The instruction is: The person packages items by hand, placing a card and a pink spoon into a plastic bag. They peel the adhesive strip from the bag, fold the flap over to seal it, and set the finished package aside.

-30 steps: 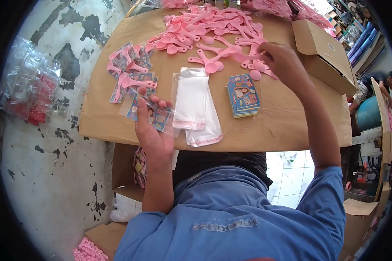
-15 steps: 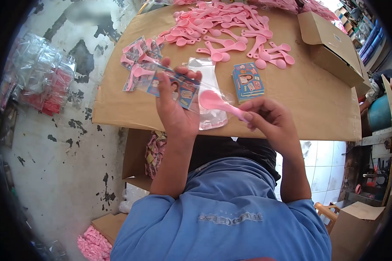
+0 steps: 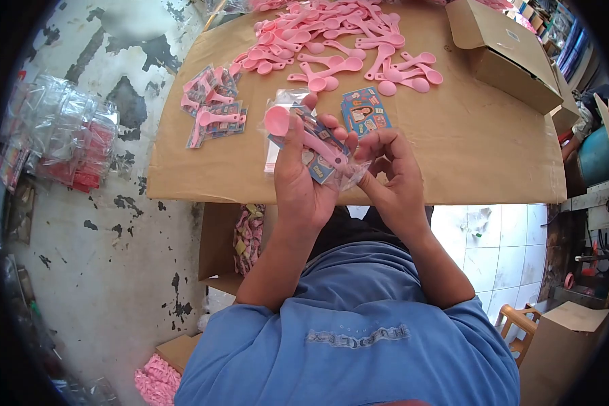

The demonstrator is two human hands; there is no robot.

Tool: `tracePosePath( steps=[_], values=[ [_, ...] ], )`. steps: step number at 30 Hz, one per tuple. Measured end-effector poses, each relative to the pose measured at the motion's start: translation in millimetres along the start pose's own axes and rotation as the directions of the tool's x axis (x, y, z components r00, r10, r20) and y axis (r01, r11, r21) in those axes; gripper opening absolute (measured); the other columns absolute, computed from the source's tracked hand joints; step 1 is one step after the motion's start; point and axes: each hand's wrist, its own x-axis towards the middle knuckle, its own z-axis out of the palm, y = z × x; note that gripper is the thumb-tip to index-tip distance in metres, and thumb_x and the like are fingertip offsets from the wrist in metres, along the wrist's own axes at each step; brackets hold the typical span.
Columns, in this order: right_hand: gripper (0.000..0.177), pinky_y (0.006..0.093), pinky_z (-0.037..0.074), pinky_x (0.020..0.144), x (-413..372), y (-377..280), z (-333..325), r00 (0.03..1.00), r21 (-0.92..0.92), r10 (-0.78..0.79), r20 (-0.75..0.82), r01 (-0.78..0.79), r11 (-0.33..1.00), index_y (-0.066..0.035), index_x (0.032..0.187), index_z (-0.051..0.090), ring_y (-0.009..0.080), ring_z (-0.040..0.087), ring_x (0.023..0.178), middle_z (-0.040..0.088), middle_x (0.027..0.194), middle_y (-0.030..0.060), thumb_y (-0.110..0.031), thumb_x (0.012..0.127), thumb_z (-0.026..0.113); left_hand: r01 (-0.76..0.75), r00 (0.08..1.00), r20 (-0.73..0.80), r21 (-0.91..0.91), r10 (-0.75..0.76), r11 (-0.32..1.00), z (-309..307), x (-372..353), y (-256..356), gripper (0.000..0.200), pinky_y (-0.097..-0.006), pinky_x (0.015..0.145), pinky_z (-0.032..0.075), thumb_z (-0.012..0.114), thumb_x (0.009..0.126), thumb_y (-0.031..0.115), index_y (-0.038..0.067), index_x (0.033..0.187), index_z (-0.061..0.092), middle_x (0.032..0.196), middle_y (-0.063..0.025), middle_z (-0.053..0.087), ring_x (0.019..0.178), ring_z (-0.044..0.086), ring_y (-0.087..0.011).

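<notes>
A pink spoon (image 3: pixel 309 140) lay slanted inside a clear bag (image 3: pixel 351 177), its round bowl to the far left and its handle running near right. A colourful printed card (image 3: pixel 320 170) sat behind it. The bag was pinched between the left hand (image 3: pixel 299 184) and the right hand (image 3: pixel 394 177).

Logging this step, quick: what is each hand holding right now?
Left hand: shut on the clear bag with card and pink spoon.
Right hand: fingers pinch the bag's near end.

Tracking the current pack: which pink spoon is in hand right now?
The spoon inside the clear bag held by the left hand, bowl up-left, with the right hand pinching the bag's other end. All other spoons lie on the cardboard.
</notes>
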Motion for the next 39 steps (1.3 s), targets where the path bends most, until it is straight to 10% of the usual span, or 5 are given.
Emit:
tracePosePath(
  steps=[11, 17, 26, 33, 39],
  values=[
    [0.039, 0.0464, 0.044, 0.111, 14.8, -16.2, -7.3, 0.797, -0.489, -0.552, 0.247, 0.594, 0.639, -0.023, 0.115, 0.079, 0.0371, 0.047, 0.141, 0.05, 0.153, 0.0165, -0.014, 0.077, 0.084, 0.115, 0.992, -0.042, -0.042, -0.117, 0.992, -8.4, 2.1, 1.5, 0.046, -0.0439, 0.105, 0.055, 0.05, 0.111, 0.035, 0.006, 0.146, 0.046, 0.126, -0.0146, 0.066, 0.116, 0.067, -0.0246],
    [0.017, 0.0515, 0.036, 0.118, 16.3, -32.6, -25.1, 0.839, -0.121, -0.484, 0.248, 0.523, 0.844, -0.016, 0.102, 0.082, 0.0413, 0.047, 0.143, 0.059, 0.146, 0.0179, -0.011, 0.086, 0.077, 0.181, 0.983, -0.007, -0.119, -0.183, 0.976, -15.2, 21.7, 28.0, 0.049, -0.0462, 0.111, 0.051, 0.05, 0.111, 0.033, 0.003, 0.149, 0.045, 0.144, -0.0194, 0.057, 0.133, 0.057, -0.0301],
    [0.04, 0.0525, 0.033, 0.12, 50.4, -13.2, -17.6, 0.804, -0.556, -0.488, 0.339, 0.59, 0.586, -0.021, 0.124, 0.076, 0.0415, 0.039, 0.149, 0.054, 0.153, 0.0177, -0.013, 0.084, 0.074, 0.387, 0.921, 0.087, -0.111, -0.379, 0.915, -6.0, 31.4, 20.0, 0.057, -0.0491, 0.117, 0.044, 0.044, 0.111, 0.038, -0.001, 0.153, 0.038, 0.154, -0.0223, 0.047, 0.142, 0.048, -0.0334],
    [0.032, 0.0442, 0.048, 0.106, 58.7, -20.3, -21.6, 0.872, -0.187, -0.449, 0.193, 0.482, 0.856, -0.008, 0.112, 0.078, 0.0337, 0.062, 0.124, 0.07, 0.13, 0.0156, -0.01, 0.08, 0.079, 0.325, 0.943, 0.032, 0.115, -0.331, 0.939, -14.2, 32.1, 28.0, 0.063, -0.0463, 0.121, 0.038, 0.045, 0.11, 0.039, -0.001, 0.157, 0.033, 0.158, -0.025, 0.04, 0.147, 0.042, -0.0326],
    [0.065, 0.0254, 0.05, 0.069, 47.1, -22.2, -13.1, 0.992, -0.085, -0.067, 0.111, 0.076, 0.993, -0.005, 0.148, 0.05, 0.0091, 0.061, 0.074, 0.066, 0.083, 0.0037, -0.004, 0.089, 0.078, 0.059, 0.963, 0.191, 0.532, -0.188, 0.845, -12.5, 29.4, 35.2, 0.053, -0.038, 0.111, 0.047, 0.058, 0.107, 0.024, -0.007, 0.148, 0.046, 0.142, -0.0212, 0.06, 0.128, 0.061, -0.0239]
  ],
)
